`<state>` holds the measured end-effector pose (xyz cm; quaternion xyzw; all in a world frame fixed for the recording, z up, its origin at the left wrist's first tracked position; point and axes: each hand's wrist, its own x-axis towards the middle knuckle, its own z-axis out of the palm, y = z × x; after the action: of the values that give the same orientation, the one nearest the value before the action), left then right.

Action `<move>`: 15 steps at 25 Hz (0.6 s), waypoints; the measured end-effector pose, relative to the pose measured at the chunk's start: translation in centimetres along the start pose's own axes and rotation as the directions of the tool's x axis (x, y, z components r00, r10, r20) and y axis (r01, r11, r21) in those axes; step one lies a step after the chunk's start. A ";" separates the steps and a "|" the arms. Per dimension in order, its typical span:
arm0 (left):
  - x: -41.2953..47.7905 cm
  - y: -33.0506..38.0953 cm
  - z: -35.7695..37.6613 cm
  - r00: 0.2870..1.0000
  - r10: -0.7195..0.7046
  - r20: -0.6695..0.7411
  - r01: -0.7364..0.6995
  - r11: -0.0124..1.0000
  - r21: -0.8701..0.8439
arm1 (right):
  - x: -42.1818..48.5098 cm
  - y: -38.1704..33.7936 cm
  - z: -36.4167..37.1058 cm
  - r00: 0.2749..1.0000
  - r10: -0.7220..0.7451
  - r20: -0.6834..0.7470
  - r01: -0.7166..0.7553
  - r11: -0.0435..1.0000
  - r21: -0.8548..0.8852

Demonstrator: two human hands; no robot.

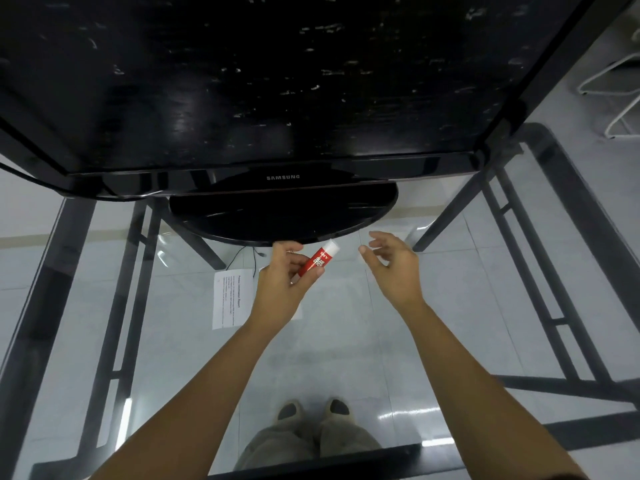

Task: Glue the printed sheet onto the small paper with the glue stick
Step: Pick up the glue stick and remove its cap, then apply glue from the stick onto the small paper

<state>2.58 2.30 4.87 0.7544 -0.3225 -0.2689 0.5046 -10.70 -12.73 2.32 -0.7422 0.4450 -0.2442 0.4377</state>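
Observation:
My left hand (284,275) grips a red glue stick (317,259) with a white cap, tilted up to the right above the glass table. My right hand (391,265) hovers just right of the cap, fingers spread and holding nothing. The printed sheet (228,297) lies flat on the glass to the left of my left wrist, its text running sideways. A sliver of white paper (296,313) shows under my left wrist; most of it is hidden by the hand, so I cannot tell if it is the small paper.
A black Samsung monitor (277,98) on a round stand (284,216) fills the far half of the glass table (346,341). A black metal frame (114,306) runs under the glass at both sides. My feet show through the glass near the front edge.

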 end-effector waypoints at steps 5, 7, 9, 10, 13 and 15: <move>-0.7 2.4 -1.2 0.990 0.110 -0.084 -0.119 0.986 -0.113 | -2.7 -5.5 -0.6 0.983 -0.015 0.185 -0.017 0.985 0.171; -1.0 3.2 -1.6 0.987 0.144 -0.067 -0.151 0.983 -0.101 | -3.1 -6.8 -0.5 0.971 -0.028 0.239 -0.023 0.977 0.210; -1.4 3.9 -1.8 0.986 0.163 -0.037 -0.165 0.984 -0.072 | -3.3 -7.7 -0.5 0.964 -0.049 0.260 -0.021 0.966 0.258; -1.5 4.1 -1.9 0.986 0.164 -0.029 -0.166 0.984 -0.057 | -3.3 -8.0 -0.5 0.964 -0.052 0.262 -0.026 0.958 0.287; -1.9 3.8 -2.1 0.997 0.077 0.011 -0.076 0.993 -0.092 | -3.4 -8.4 -0.6 0.974 -0.020 0.226 -0.061 0.937 0.343; -2.4 3.3 -2.1 0.993 -0.080 0.085 0.101 0.952 -0.290 | -3.5 -8.5 -0.7 0.981 -0.001 0.196 -0.068 0.935 0.348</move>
<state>1.85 4.44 8.88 0.6746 -0.2622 -0.3640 0.5863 -9.10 -8.10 10.12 -0.6640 0.3620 -0.2395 0.6088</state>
